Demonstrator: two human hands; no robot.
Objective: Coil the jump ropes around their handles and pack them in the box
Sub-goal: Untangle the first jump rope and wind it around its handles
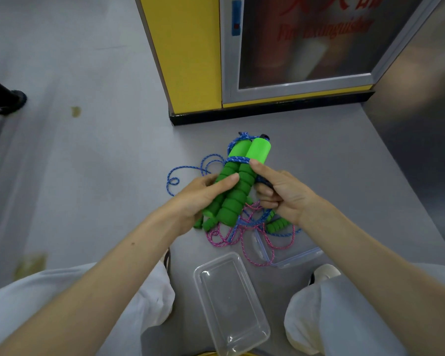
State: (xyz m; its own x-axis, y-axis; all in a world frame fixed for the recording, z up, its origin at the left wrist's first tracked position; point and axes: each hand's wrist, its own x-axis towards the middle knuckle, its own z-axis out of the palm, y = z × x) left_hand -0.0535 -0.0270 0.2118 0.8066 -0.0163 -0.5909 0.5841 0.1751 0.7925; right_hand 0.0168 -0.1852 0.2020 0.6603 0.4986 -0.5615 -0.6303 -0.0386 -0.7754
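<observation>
My left hand [203, 194] grips a pair of green foam handles [242, 176] held side by side above the floor. A blue rope [238, 159] is wound once or twice across the handles near their smooth upper ends. My right hand [280, 194] pinches the blue rope beside the handles, its forefinger lying on the wrap. More blue rope [185, 173] trails in loops on the floor to the left. A pink rope [231, 237] lies tangled under my hands with another green handle [276, 224]. The clear plastic box [231, 299] stands open between my knees.
The box's clear lid [290, 258] with a blue rim lies on the grey floor to the right, partly under the pink rope. A yellow fire-extinguisher cabinet [190, 60] stands ahead. A black wheeled leg [8, 98] is at the far left.
</observation>
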